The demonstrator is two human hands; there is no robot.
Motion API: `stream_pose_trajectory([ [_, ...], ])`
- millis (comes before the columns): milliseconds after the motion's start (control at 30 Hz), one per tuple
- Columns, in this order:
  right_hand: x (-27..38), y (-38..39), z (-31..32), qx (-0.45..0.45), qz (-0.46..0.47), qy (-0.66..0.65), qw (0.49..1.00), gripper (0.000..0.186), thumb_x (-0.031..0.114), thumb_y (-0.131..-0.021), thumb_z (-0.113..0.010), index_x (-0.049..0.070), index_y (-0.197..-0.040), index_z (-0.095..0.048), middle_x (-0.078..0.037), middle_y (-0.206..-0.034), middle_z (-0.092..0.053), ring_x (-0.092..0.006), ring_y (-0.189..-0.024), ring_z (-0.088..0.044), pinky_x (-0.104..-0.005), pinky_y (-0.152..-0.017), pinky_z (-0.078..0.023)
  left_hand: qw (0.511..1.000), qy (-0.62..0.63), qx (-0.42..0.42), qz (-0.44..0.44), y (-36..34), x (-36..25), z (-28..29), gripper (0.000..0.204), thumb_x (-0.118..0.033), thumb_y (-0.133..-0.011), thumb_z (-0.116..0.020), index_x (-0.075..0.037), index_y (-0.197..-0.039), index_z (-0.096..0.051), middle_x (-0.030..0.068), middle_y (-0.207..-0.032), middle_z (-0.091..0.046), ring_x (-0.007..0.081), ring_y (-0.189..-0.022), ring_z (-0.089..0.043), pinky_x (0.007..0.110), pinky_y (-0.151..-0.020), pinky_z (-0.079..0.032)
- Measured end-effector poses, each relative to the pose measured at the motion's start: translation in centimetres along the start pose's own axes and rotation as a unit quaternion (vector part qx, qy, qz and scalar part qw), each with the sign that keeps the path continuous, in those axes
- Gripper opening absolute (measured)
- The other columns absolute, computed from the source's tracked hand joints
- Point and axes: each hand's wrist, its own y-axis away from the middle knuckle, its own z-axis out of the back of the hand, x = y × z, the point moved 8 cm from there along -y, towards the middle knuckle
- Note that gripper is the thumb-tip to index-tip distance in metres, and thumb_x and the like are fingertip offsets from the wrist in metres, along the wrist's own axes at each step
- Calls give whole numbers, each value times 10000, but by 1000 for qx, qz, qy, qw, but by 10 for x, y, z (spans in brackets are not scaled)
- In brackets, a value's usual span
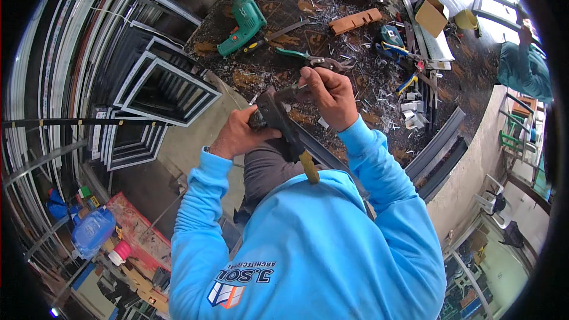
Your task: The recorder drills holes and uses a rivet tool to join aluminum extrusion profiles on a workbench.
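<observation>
My left hand [237,133] is closed around the broad end of a long dark tool [276,117] with a yellow handle end [309,167], which points toward my body. I cannot make out the tool's exact kind. My right hand [333,99] pinches a small dark strip [289,92] between thumb and fingers, close to the tool's broad end. Just beyond my right hand, green-handled pliers [314,59] rest on the littered workbench [361,92]. A dark metal profile [320,153] lies under my hands near the bench edge.
A green power drill [243,22], a file [285,32], a brown block [355,21], blue-and-yellow pliers [409,82] and an open cardboard box [431,13] occupy the bench. Window frames [169,92] lean at left. Another person [524,70] is at far right.
</observation>
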Motion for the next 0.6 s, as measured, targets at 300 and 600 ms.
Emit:
stream_pose_trajectory([
  [300, -97, 14, 36, 76, -154, 97, 980, 380, 398, -1082, -538, 33, -1038, -631, -5, -854, -601, -97, -797, -515, -314, -713, -473, 981, 163, -99, -38, -13, 4, 13, 467, -281, -876, -840, -40, -1212, -622, 27, -975, -697, 126, -856, -648, 321, -771, -539],
  [600, -124, -1, 5, 113, 75, 441, 887, 126, 101, -873, -663, 59, -975, -603, -176, -942, -597, -416, -945, -623, -502, -793, -527, 973, 65, -206, 82, 59, 82, 56, 365, -266, -957, -753, -35, -1192, -595, 68, -1023, -702, 159, -940, -678, 321, -853, -542],
])
